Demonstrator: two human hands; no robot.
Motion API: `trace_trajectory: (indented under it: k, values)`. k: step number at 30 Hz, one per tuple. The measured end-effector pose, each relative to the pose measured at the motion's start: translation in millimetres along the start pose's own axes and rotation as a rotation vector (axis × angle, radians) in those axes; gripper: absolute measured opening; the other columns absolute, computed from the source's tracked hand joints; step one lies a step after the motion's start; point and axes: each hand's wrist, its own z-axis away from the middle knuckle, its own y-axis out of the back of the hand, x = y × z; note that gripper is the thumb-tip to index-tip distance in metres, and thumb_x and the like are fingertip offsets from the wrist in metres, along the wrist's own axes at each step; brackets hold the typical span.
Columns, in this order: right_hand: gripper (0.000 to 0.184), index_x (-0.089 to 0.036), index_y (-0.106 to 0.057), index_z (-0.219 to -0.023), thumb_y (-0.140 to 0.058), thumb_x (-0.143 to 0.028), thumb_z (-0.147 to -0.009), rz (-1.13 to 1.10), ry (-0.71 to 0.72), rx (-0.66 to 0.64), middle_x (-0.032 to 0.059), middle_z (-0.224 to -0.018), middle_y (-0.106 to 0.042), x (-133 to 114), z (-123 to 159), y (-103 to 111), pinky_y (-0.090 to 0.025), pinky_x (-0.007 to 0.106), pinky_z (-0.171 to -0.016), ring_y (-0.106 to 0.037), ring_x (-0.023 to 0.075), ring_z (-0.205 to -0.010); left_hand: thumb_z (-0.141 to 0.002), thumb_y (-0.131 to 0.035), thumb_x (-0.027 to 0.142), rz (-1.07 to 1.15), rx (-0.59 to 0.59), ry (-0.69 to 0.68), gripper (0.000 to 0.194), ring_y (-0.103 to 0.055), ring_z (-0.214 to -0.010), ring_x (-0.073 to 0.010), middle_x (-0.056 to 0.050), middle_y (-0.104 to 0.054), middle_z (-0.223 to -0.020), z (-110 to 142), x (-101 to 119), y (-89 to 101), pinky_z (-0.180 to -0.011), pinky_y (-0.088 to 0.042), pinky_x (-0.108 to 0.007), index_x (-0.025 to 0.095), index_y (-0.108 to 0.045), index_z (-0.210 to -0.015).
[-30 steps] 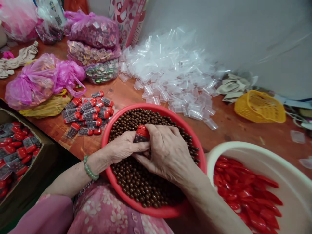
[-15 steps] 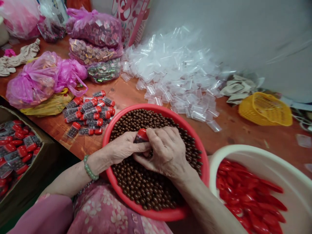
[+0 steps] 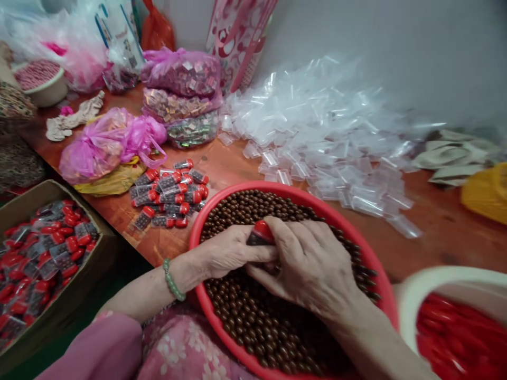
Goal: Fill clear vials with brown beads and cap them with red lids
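Over a red basin [image 3: 390, 295] of shiny dark brown balls [image 3: 253, 327], both hands come together on a small clear plastic container with a red cap [image 3: 260, 233]. My left hand [image 3: 229, 250] grips its clear body, which looks dark inside. The fingers of my right hand [image 3: 312, 258] are closed at the red cap end and hide part of it. Left of the basin, a pile of similar filled containers with red caps [image 3: 170, 192] lies on the table. Behind the basin spreads a large heap of clear empty plastic cups [image 3: 325, 137].
A cardboard box [image 3: 106, 248] at lower left holds many red-capped containers. To the right stands a white tub [image 3: 412, 295] of red plastic pieces. Pink bags [image 3: 178, 74], a yellow basket [image 3: 487, 192] and cloth gloves [image 3: 75, 116] lie on the table [image 3: 225, 161].
The view has turned left, so everything sits further right and lower, and more of the box shows. Both hands keep hold of the red-capped container over the basin.
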Motion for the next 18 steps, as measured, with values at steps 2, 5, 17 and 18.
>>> trace_trajectory:
  k: [2, 5, 17, 18]
  values:
    - [0.06, -0.007, -0.043, -0.133, -0.053, -0.045, -0.087, -0.01, -0.004, 0.067, 0.011, -0.079, -0.06, 0.5, 2.0, -1.2, -0.045, 0.039, -0.066, -0.053, 0.0261, -0.07, -0.047, -0.093, 0.039, 0.006, 0.013, -0.017, 0.046, -0.052, -0.059, -0.0069, 0.003, -0.059, -0.063, 2.7, 1.3, -5.5, -0.061, -0.041, -0.021, 0.012, -0.062, -0.067]
    - [0.063, -0.004, -0.044, -0.134, -0.052, -0.046, -0.088, 0.007, -0.002, 0.136, 0.0138, -0.084, -0.062, -1.4, 2.7, 0.1, -0.046, 0.039, -0.067, -0.055, 0.026, -0.072, -0.049, -0.091, 0.039, -0.015, 0.032, -0.047, 0.044, -0.051, -0.06, -0.0075, 0.003, -0.057, -0.063, 8.2, 4.3, -13.8, -0.061, -0.041, -0.022, 0.012, -0.061, -0.067]
    - [0.062, -0.004, -0.04, -0.14, -0.056, -0.039, -0.092, -0.104, -0.175, -0.225, 0.0186, -0.116, -0.067, 24.9, -16.4, 23.8, -0.051, 0.039, -0.086, -0.064, 0.0272, -0.101, -0.087, -0.06, 0.039, -0.842, 0.466, -0.433, 0.029, -0.06, -0.08, -0.0158, -0.003, -0.066, -0.088, 31.2, 56.0, 23.0, -0.077, -0.048, -0.028, 0.015, -0.057, -0.104]
    - [0.057, -0.007, -0.042, -0.14, -0.053, -0.038, -0.094, -0.113, -0.276, -0.285, 0.0177, -0.117, -0.066, 42.0, -14.1, 23.9, -0.05, 0.038, -0.087, -0.064, 0.0266, -0.102, -0.088, -0.058, 0.04, -0.975, 0.623, -0.487, 0.03, -0.061, -0.081, -0.0171, -0.004, -0.067, -0.091, 31.3, 64.9, 37.5, -0.079, -0.049, -0.03, 0.016, -0.056, -0.107]
